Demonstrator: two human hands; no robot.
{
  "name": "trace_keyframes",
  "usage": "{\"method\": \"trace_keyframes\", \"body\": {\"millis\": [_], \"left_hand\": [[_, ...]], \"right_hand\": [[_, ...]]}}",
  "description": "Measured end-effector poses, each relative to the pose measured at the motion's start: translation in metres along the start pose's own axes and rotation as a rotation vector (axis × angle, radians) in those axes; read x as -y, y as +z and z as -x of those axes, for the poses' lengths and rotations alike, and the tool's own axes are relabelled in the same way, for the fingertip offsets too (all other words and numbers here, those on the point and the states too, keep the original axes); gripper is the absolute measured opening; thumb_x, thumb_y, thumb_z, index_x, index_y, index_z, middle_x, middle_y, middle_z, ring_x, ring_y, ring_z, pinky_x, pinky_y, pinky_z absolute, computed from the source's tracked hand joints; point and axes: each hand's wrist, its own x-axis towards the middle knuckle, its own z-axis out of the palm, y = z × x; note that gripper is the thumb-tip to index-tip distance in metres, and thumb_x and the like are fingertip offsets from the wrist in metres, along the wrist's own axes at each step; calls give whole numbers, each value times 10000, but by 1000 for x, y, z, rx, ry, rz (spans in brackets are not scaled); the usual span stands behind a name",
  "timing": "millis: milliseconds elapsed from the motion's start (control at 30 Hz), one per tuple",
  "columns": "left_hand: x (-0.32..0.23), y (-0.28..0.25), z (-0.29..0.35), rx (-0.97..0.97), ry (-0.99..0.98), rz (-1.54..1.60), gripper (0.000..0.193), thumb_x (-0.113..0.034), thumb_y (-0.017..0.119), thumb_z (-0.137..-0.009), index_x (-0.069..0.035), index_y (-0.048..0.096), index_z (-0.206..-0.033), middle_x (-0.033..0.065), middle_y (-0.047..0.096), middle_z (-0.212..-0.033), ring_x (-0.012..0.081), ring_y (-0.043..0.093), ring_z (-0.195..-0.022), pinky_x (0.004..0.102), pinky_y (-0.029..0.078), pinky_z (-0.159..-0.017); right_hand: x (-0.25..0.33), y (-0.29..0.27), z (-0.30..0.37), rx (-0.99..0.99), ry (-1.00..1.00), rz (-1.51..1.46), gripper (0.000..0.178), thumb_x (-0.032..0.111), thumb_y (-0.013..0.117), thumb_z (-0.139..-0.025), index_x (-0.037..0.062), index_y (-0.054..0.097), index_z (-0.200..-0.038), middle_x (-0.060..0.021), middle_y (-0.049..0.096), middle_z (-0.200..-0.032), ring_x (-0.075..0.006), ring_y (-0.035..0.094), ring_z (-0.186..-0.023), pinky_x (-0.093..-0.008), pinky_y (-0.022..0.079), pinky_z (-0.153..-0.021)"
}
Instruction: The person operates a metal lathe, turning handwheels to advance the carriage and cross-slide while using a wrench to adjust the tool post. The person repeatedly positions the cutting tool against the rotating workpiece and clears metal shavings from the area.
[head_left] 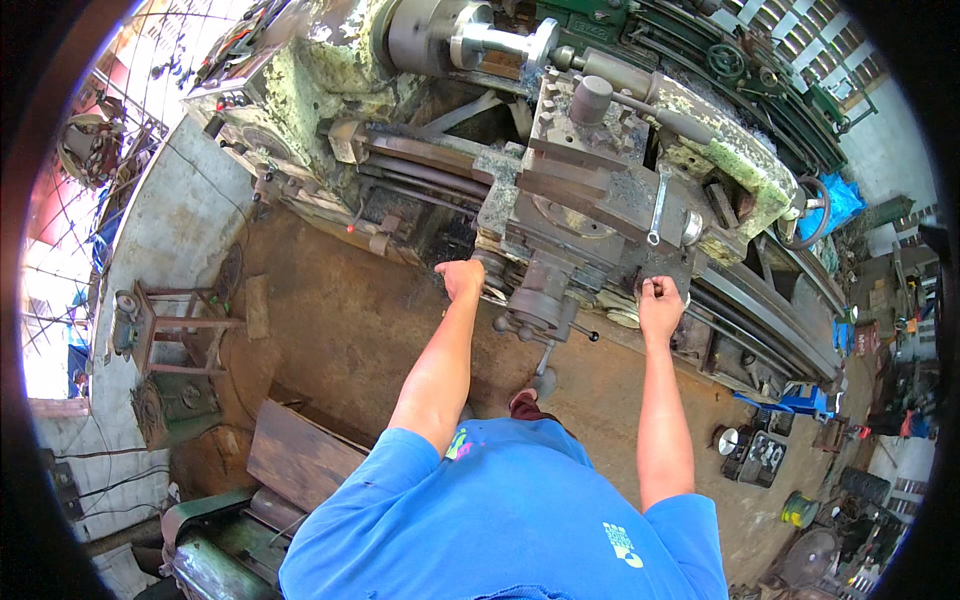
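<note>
My left hand (462, 279) is closed at the edge of a handwheel (489, 265) on the front of a lathe carriage (560, 215); some fingers are hidden. My right hand (661, 306) pinches something small and dark at the carriage's right end, its kind unclear. Between the hands juts a round crank hub (540, 300) with ball-ended levers. Above, a blocky tool post (590, 102) carries a long handle. A shiny flanged metal workpiece (502, 46) sits between the blurred chuck (420, 35) and the tailstock (625, 72). An open-end wrench (659, 208) lies on the carriage.
The lathe bed (770, 310) runs off to the right, with a tailstock handwheel (808, 212) above it. Behind stands a green machine (725, 65). A wooden stool (180, 325) is at left, a green machine (215, 560) at lower left, and a parts tray (765, 455) at right.
</note>
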Motion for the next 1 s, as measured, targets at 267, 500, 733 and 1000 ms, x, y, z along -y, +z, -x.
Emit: {"method": "trace_keyframes", "body": {"millis": [267,500,733,1000], "left_hand": [[-13,-25,23,50,77,-88,882,-188,524,-852,197,-25,-1426,303,605,-1169,364,698,-820,385,592,-629],[-11,-24,14,110,44,-95,888,-188,518,-851,205,-41,-1418,317,583,-1204,367,695,-867,381,595,-625],[-9,-25,10,103,68,-45,651,-202,513,-861,181,208,-1291,295,558,-1219,332,646,-998,390,609,-618],[-8,-24,9,95,13,-4,519,-209,525,-866,100,284,-1206,258,559,-1213,339,621,-1039,411,610,-661]], "right_hand": [[2,-2,2,14,-14,-31,134,137,677,-858,11,632,-865,-67,649,-672,-131,580,-602,-299,469,-603],[0,-1,1,-27,-34,-31,120,125,680,-837,12,645,-854,-87,648,-651,-146,584,-565,-312,469,-575],[2,-1,1,-25,-15,-26,129,132,685,-834,11,646,-856,-90,641,-644,-150,574,-556,-315,464,-570],[6,-2,2,-20,9,-12,123,128,686,-834,14,643,-858,-81,629,-633,-146,559,-551,-303,456,-564]]}}
